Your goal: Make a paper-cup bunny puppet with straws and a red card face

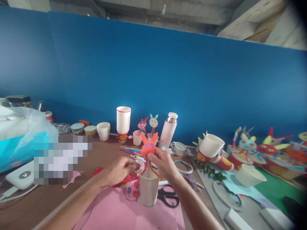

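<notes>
An orange paper rabbit head [148, 147] with drawn eyes and tall ears is pinched in my right hand [163, 163]. It sits above an upright white paper cup [148, 190], and a thin stem and orange strips run from it down into the cup. To the left of the cup's rim, my left hand [123, 169] has its fingers closed beside a small round pinkish-white piece [140, 165]; what they hold is unclear. A pink paper face [132, 190] with red cheeks lies against the cup's left side. Black-handled scissors [169, 195] rest at its right.
Pink paper sheets [115, 210] lie under the cup. Behind stand a tall cup stack [123, 119], two finished rabbit cups [142, 124] and a pink thermos [168, 129]. More cup figures [248, 145] crowd the right. A plastic bag [26, 134] and a white device [22, 175] are at left.
</notes>
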A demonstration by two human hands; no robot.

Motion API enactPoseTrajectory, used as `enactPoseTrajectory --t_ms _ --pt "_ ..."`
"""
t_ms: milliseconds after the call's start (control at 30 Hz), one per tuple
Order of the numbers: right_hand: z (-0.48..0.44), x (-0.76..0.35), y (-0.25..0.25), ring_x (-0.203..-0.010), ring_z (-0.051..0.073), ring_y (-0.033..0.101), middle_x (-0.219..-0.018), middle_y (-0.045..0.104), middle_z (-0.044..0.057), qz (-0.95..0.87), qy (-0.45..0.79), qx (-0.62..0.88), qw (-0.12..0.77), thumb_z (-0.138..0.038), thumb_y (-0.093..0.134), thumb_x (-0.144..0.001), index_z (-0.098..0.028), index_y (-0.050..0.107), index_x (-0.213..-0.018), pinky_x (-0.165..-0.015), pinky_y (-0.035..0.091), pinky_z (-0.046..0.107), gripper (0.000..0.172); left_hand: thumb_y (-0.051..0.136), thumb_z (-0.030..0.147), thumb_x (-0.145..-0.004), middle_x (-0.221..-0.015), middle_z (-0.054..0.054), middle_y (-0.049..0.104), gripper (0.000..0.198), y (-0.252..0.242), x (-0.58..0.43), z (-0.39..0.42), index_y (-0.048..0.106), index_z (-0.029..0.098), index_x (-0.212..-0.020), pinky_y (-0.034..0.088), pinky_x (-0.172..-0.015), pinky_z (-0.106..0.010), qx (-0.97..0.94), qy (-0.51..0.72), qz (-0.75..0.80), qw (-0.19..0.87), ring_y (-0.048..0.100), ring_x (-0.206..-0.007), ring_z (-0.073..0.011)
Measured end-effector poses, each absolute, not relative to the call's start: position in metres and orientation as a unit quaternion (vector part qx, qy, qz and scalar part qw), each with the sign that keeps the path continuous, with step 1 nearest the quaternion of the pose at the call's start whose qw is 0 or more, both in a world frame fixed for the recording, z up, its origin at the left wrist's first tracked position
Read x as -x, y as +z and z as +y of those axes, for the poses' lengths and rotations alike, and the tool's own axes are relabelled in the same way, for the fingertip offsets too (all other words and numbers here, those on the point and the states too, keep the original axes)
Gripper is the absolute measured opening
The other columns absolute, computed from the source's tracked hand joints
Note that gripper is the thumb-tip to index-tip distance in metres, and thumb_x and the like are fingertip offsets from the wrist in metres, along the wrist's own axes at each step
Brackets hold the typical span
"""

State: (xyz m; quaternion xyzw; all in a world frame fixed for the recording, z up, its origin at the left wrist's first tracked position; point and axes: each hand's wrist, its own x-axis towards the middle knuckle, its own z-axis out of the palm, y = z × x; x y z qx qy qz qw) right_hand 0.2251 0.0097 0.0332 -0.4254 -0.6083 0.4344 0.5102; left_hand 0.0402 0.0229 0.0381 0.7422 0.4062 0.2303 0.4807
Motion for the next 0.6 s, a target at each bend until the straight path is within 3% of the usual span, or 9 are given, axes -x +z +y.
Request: enactPoseTrajectory --t_ms 200,367,600 --pt "0.010 -0.229 0.038 -0.064 0.013 0.053 -0.072 0.061 0.003 -0.591 0.438 0.422 0.529 -0.030 0.054 -0.076 -0.012 0.063 -0.089 -0.060 0.042 0.023 0.023 0.045 0.025 -0.072 -0.053 0.003 0.050 0.022 0.048 -0.043 0.014 0.065 0.015 -0.069 0.030 -0.047 -0.021 -0.776 0.181 0.394 0.458 0.041 -0.050 -0.0108" --pt "0.009 -0.229 0.039 -0.065 0.013 0.054 -0.074 0.062 0.003 -0.590 0.442 0.420 0.529 -0.031 0.055 -0.076 -0.013 0.063 -0.089 -0.061 0.042 0.023 0.024 0.049 0.024 -0.069 -0.063 0.002 0.059 0.018 0.049 -0.047 0.009 0.065 0.015 -0.073 0.034 -0.052 -0.020 -0.775 0.185 0.398 0.455 0.049 -0.058 -0.0128" --pt "0.009 -0.228 0.040 -0.066 0.014 0.054 -0.074 0.062 0.003 -0.598 0.432 0.422 0.527 -0.031 0.054 -0.076 -0.013 0.064 -0.087 -0.060 0.043 0.023 0.023 0.050 0.022 -0.065 -0.058 0.003 0.055 0.012 0.043 -0.049 0.010 0.060 0.015 -0.068 0.033 -0.048 -0.020 -0.749 0.203 0.403 0.485 0.047 -0.053 -0.0110"
